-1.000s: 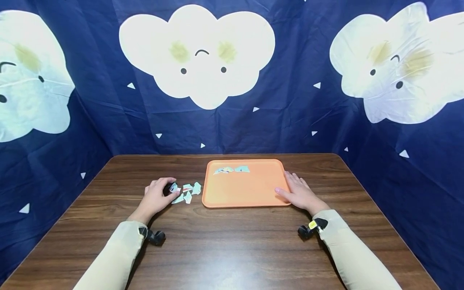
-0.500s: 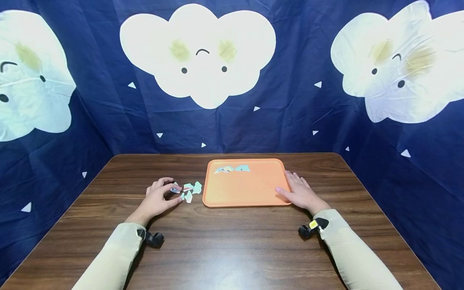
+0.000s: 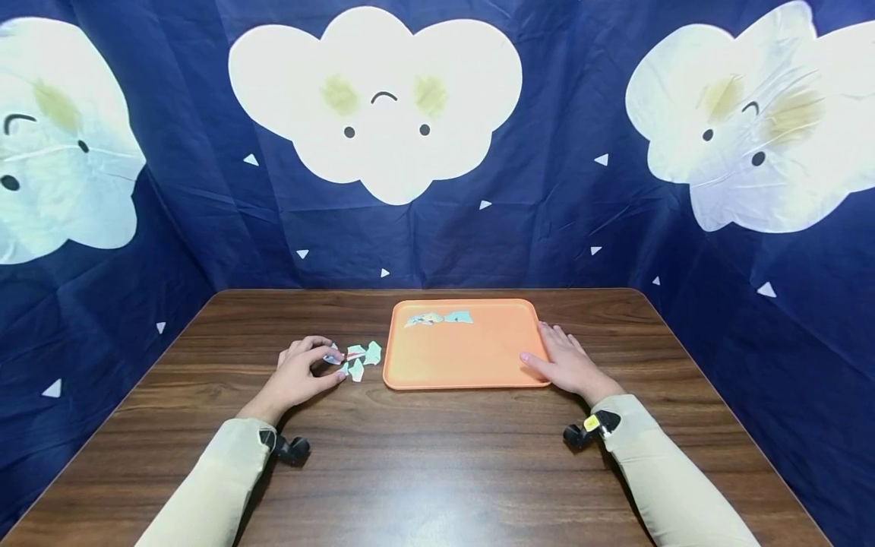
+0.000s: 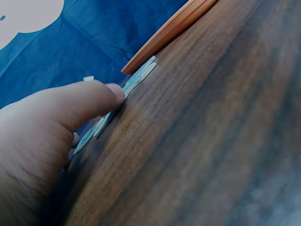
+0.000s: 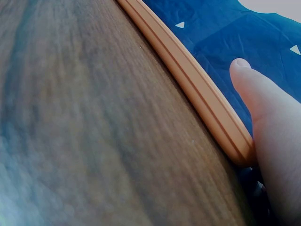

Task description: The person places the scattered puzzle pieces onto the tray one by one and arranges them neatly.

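Observation:
Small pale blue puzzle pieces (image 3: 372, 352) lie in a loose cluster on the table, left of an orange tray (image 3: 472, 357). My left hand (image 3: 295, 380) reaches over the cluster's left side, thumb and fingers spread apart. Its thumb touches a piece near the front, and its fingertips partly cover another piece (image 3: 331, 358). In the left wrist view the thumb hides part of the flat pieces (image 4: 141, 75). My right hand (image 3: 570, 370) rests against the tray's right edge, its fingers straight along the rim and its thumb reaching over it.
Inside the tray, near its far left corner, lie a few pieces (image 3: 425, 319) with a printed picture. Beneath everything is a brown wooden table (image 3: 424, 463). Blue curtains (image 3: 437, 243) with white clouds hang behind and at both sides.
Over the first half second my left hand's thumb and fingers spread wider, covering more of the front piece. My right hand and the tray stay where they were.

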Action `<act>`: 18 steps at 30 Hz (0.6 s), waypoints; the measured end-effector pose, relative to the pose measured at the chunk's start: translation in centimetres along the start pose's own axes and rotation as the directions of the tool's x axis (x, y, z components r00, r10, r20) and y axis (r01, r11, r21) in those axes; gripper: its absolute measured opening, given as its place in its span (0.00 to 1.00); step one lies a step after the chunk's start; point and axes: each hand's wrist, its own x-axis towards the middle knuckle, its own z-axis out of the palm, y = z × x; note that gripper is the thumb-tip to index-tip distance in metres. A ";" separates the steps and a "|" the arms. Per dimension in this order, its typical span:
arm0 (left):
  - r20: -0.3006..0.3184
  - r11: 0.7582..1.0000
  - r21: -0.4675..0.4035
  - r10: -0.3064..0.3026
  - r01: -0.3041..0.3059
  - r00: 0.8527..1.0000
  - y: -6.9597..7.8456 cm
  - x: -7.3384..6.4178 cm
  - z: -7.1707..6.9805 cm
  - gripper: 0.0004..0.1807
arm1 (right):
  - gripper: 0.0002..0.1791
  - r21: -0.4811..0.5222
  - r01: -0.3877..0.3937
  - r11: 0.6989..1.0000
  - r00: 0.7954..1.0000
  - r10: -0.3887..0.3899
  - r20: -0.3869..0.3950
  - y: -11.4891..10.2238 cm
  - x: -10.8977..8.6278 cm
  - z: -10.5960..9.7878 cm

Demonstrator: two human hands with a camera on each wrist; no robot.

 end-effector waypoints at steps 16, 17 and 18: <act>0.006 0.998 0.013 -0.068 0.067 0.998 -0.7 1.4 -0.1 0.04 | 0.52 -0.001 -0.005 1.000 1.000 0.005 0.008 -0.2 0.0 0.0; 0.014 0.997 0.009 -0.071 0.071 0.997 -0.7 1.5 -0.2 0.05 | 0.52 -0.003 -0.004 1.000 1.000 0.004 0.008 -0.1 0.0 0.0; 0.022 0.997 0.004 -0.075 0.075 0.997 -0.7 1.6 -0.4 0.06 | 0.52 -0.005 -0.004 1.000 1.000 0.004 0.009 -0.1 0.0 0.0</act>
